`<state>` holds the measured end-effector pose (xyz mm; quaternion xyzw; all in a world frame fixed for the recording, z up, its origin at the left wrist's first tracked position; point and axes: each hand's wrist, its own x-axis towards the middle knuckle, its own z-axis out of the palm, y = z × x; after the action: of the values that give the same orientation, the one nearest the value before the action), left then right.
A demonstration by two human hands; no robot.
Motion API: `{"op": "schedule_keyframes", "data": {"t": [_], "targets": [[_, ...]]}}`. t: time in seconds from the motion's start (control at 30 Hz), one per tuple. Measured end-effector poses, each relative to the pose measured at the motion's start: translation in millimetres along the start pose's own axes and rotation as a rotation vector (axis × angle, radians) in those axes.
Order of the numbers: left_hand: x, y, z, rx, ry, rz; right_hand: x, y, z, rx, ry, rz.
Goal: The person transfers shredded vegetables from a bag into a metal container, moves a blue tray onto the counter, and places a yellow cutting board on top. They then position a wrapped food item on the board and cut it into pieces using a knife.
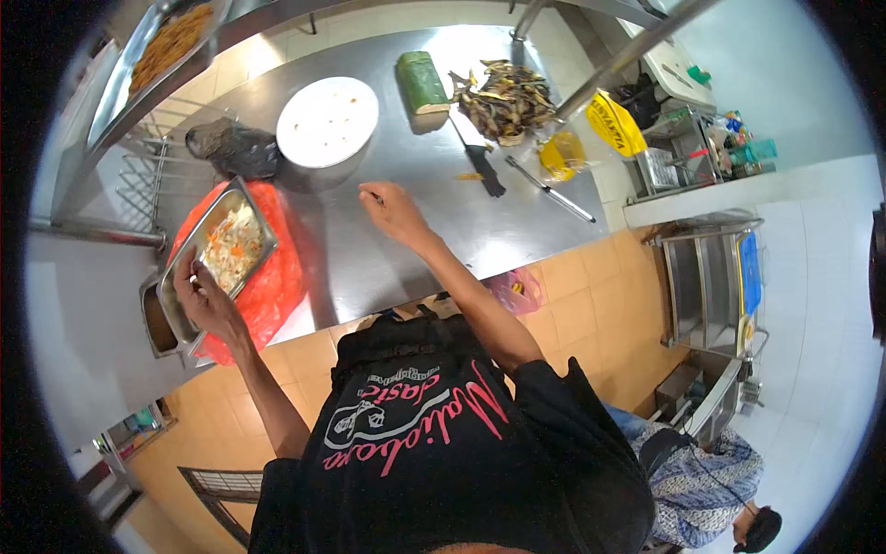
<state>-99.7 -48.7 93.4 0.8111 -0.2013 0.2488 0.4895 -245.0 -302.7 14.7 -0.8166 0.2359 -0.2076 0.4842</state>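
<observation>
My left hand (pixel 209 301) is at the near side of a steel tray (pixel 261 210), its fingers bent together over the tray's inside. Shredded white and orange vegetables (pixel 234 245) lie in the tray; whether some are between my fingers is too small to tell. Under the tray spreads a red plastic bag (pixel 288 268). My right hand (pixel 395 214) hovers over the steel table (pixel 406 268) with curled fingers, and what they may hold is hidden. Beyond it, to the left, sits a white plate (pixel 318 129) with a few small scraps.
A green leaf-wrapped block (pixel 424 85), a knife (pixel 476 148), a heap of dark strips (pixel 508 103) and a pen-like rod (pixel 551 190) lie farther back. A black plastic bag (pixel 247 157) is near the tray. A person (pixel 697 480) is at the lower right.
</observation>
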Motion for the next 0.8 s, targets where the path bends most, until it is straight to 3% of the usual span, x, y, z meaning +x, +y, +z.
{"op": "schedule_keyframes", "data": {"t": [0.1,0.27,0.37,0.43,0.67,0.8], "targets": [[-25.9,37.0,39.5,-0.242,-0.069,0.066,-12.5,28.0,-31.0,-0.002,0.066,0.022],[-81.3,67.1,101.2,-0.497,-0.302,-0.014,-31.9,68.2,-82.3,-0.082,0.064,0.035],[-110.1,87.1,120.5,-0.374,-0.394,-0.025,-40.7,86.4,-109.1,-0.179,0.086,-0.004],[-127.4,99.6,128.1,-0.361,-0.463,-0.161,-42.7,95.7,-125.9,-0.226,0.133,-0.083],[-171.8,94.8,149.4,-0.283,-0.661,-0.376,-47.2,111.9,-158.9,-0.248,0.114,-0.026],[-181.3,95.8,159.0,-0.321,-0.695,-0.386,-45.9,115.0,-161.4,-0.227,0.117,-0.006]]}}
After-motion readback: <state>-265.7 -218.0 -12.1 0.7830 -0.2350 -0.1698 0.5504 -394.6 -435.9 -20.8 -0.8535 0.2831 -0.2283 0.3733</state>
